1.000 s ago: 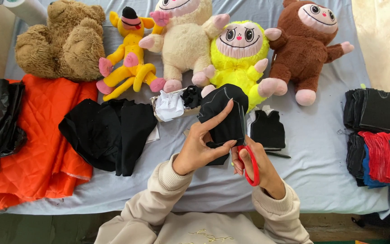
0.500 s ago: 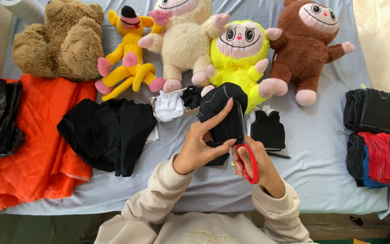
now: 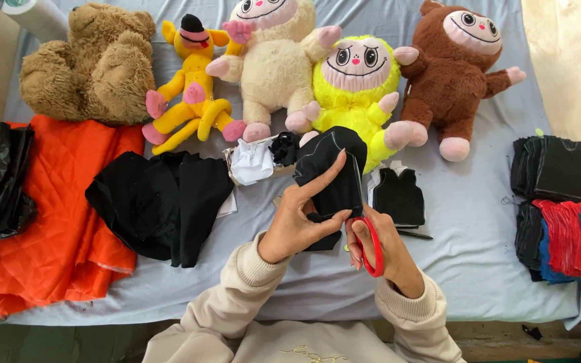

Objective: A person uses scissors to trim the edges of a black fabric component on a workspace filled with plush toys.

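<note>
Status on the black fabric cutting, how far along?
Done, by the look of it: stacks of cut black and red pieces at the right, and a small black vest shape lying flat. In hand: the left hand holds a chalk-marked black piece while the right hand works red-handled scissors at its edge. Left: uncut black cloth and orange fabric.

Five plush toys in row: brown bear (image 3: pixel 92 64), yellow figure (image 3: pixel 193 84), cream one (image 3: pixel 270 60), yellow-green one (image 3: pixel 356 87), brown one (image 3: pixel 458 70). One pair red-handled scissors (image 3: pixel 370 245). Two hands: left (image 3: pixel 297 225), right (image 3: pixel 381 252). One orange cloth (image 3: pixel 55 222). Two black fabric stacks (image 3: pixel 553 168).
</note>
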